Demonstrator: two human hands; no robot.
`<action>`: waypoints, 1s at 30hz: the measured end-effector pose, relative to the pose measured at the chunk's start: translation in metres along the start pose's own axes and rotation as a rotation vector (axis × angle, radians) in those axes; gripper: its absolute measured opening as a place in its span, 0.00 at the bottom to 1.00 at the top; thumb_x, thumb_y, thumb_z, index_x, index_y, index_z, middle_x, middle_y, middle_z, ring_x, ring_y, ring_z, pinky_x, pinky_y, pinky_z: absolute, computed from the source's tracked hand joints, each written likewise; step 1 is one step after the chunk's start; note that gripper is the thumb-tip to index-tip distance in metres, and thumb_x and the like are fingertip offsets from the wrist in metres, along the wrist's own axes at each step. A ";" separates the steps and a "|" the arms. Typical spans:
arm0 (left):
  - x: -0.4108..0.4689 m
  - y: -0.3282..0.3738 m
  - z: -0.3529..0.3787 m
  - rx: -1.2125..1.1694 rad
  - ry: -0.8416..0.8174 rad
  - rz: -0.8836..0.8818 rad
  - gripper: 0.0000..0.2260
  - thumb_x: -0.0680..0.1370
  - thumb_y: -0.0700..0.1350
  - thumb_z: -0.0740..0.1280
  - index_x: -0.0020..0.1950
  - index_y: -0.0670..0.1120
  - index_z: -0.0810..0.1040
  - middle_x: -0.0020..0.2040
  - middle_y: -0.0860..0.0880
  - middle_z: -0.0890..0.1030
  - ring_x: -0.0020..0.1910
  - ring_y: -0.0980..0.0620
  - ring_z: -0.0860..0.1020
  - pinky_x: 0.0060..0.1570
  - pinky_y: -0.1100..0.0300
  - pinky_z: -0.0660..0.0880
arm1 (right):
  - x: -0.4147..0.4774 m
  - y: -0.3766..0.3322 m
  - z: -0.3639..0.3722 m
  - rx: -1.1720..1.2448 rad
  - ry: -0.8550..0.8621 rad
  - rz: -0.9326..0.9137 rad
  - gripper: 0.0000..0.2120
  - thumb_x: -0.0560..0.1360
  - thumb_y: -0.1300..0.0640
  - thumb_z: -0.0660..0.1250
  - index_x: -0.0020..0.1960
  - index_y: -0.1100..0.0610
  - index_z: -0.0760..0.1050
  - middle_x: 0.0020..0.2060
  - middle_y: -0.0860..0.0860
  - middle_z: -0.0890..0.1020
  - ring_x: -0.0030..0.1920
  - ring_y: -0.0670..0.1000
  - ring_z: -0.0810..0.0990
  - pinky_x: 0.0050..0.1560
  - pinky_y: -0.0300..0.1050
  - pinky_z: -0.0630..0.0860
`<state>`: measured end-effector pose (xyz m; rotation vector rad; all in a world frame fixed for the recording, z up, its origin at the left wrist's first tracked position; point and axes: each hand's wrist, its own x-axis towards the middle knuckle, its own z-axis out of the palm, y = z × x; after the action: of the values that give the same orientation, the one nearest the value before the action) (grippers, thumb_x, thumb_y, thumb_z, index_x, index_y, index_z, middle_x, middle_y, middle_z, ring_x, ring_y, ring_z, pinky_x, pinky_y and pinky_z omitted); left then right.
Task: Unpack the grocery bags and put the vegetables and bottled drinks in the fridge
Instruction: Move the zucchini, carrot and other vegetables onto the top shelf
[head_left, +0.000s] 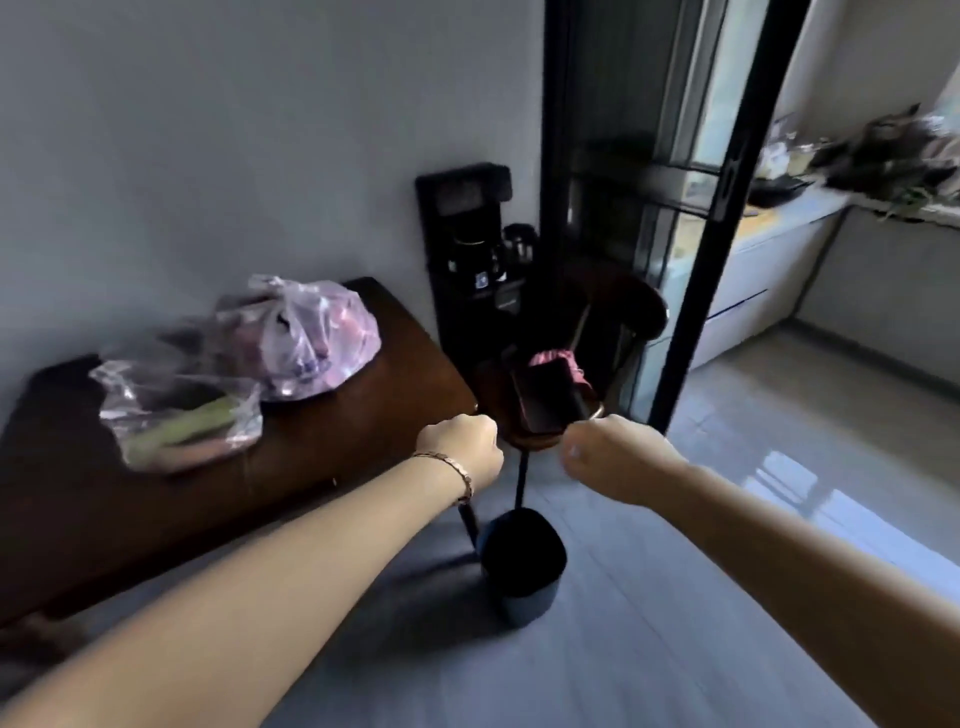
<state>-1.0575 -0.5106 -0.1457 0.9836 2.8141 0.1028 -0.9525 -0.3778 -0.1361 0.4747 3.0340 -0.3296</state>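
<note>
Logging hands first. State of each? (Obs. 1)

Left hand (460, 449): fingers curled into a tight fist, nothing held. Thin metal link bracelet (457, 470) at the wrist. Right hand (613, 457): also curled into a fist, nothing seen in it, edges motion-blurred. Both arms are stretched forward, fists near each other but apart. (Obs. 2)

Groceries? (Obs. 1)

Left of the left hand, on the dark, glossy wooden table (337, 441). Nearer: crinkled clear plastic bag (182, 410), lying flat, long green stalks inside. Just beyond it: pinkish translucent plastic bag (306, 343), rounded and bulging, contents unreadable. Neither hand touches either bag. (Obs. 2)

Other items? (Obs. 1)

Just beyond both fists: dark wooden chair (639, 306) with a flat black rectangular phone (545, 400) on its seat and a pink gathered cloth (558, 361) behind the phone. Below the fists, on the pale floor: round blue bin (524, 597), dark inside. Past the right hand: black-framed glass door (727, 208). (Obs. 2)
</note>
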 end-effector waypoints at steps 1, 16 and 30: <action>0.003 -0.025 0.000 -0.008 -0.007 -0.054 0.12 0.77 0.43 0.56 0.54 0.46 0.77 0.56 0.45 0.79 0.56 0.42 0.77 0.48 0.57 0.70 | 0.022 -0.017 0.006 0.013 -0.030 -0.033 0.08 0.75 0.55 0.58 0.41 0.50 0.74 0.43 0.53 0.80 0.43 0.57 0.78 0.40 0.42 0.69; 0.121 -0.305 -0.003 -0.152 0.050 -0.608 0.09 0.78 0.43 0.57 0.46 0.50 0.76 0.46 0.48 0.80 0.44 0.47 0.77 0.40 0.59 0.68 | 0.327 -0.207 0.083 -0.042 -0.322 -0.491 0.11 0.77 0.50 0.57 0.54 0.49 0.76 0.52 0.48 0.80 0.51 0.53 0.79 0.46 0.44 0.73; 0.164 -0.544 0.031 -0.059 0.291 -0.841 0.10 0.72 0.50 0.69 0.52 0.50 0.81 0.76 0.46 0.52 0.75 0.40 0.48 0.70 0.42 0.49 | 0.472 -0.396 0.167 0.126 -0.368 -0.552 0.13 0.77 0.57 0.58 0.59 0.52 0.76 0.56 0.51 0.80 0.54 0.53 0.78 0.51 0.45 0.73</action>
<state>-1.5124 -0.8332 -0.2606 -0.3000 3.1940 0.2306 -1.5200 -0.6430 -0.2590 -0.3956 2.7274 -0.5597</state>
